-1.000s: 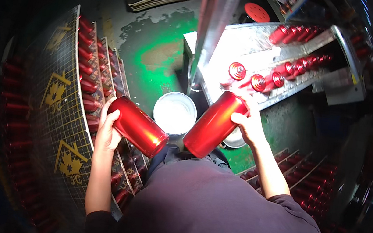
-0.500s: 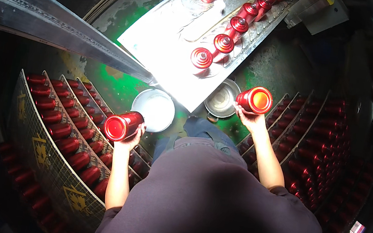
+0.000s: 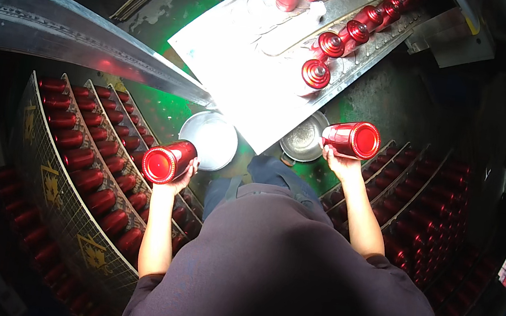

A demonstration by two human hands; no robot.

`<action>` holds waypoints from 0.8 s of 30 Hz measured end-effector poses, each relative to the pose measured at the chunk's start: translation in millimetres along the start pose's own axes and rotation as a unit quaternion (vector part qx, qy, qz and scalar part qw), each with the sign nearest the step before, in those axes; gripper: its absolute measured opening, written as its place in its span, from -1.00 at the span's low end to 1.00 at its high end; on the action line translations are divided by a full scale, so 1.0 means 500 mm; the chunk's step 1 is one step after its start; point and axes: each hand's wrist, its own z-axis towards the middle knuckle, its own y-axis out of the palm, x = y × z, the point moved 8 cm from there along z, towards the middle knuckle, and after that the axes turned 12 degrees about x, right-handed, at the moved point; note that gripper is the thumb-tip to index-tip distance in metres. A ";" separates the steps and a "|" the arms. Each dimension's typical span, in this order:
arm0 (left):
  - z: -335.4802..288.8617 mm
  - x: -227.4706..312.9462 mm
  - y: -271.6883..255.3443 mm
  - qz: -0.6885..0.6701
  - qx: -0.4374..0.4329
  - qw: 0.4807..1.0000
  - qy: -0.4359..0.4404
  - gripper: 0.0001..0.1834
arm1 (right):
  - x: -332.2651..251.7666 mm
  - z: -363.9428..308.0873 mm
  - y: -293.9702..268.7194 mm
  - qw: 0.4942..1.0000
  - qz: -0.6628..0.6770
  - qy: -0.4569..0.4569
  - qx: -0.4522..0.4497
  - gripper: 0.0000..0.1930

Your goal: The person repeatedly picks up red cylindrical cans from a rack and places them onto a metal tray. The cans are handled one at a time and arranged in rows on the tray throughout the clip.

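Observation:
My left hand (image 3: 182,179) is wrapped round a shiny red bottle (image 3: 160,165) with its round base turned toward me. A second red bottle (image 3: 349,139) lies tilted in my right hand (image 3: 341,159), its base facing right and its fingers partly hidden behind the bottle. More red bottles (image 3: 316,73) stand in a row on the brightly lit conveyor table (image 3: 260,130) ahead, each with a stepped round top and a metal tip. Both held bottles are apart from the table and from the racks.
Racks of red bottles lying in rows stand at my left (image 3: 84,159) and right (image 3: 424,203). On the green floor are a white bucket (image 3: 209,141) and a metal pot (image 3: 305,138). A long metal beam (image 3: 89,40) crosses at the upper left; a grey box (image 3: 463,44) stands far right.
The bottles on the table have shifted away and to the right in view. My right hand has turned its bottle more sideways; my left hand still holds its bottle, slightly lower relative to the bucket.

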 end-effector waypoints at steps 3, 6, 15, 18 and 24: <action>0.016 0.037 0.000 0.056 0.079 0.982 0.163 -0.21 | -0.087 -0.004 -0.014 0.972 -0.120 -0.191 0.068 -0.20; -0.011 0.030 0.101 0.124 -0.022 0.958 0.256 -0.50 | -0.054 -0.028 0.133 0.850 -0.256 -0.424 0.177 -0.37; 0.016 -0.117 0.484 0.538 0.016 0.422 0.730 -0.30 | 0.012 0.086 0.439 0.157 -0.700 -0.684 0.133 -0.29; 0.032 -0.232 0.577 0.668 0.062 0.247 0.700 -0.34 | -0.035 0.169 0.435 0.092 -0.722 -0.674 0.126 -0.28; 0.017 -0.325 0.642 0.705 -0.001 0.002 0.709 -0.47 | -0.089 0.236 0.389 0.029 -0.772 -0.626 0.111 -0.26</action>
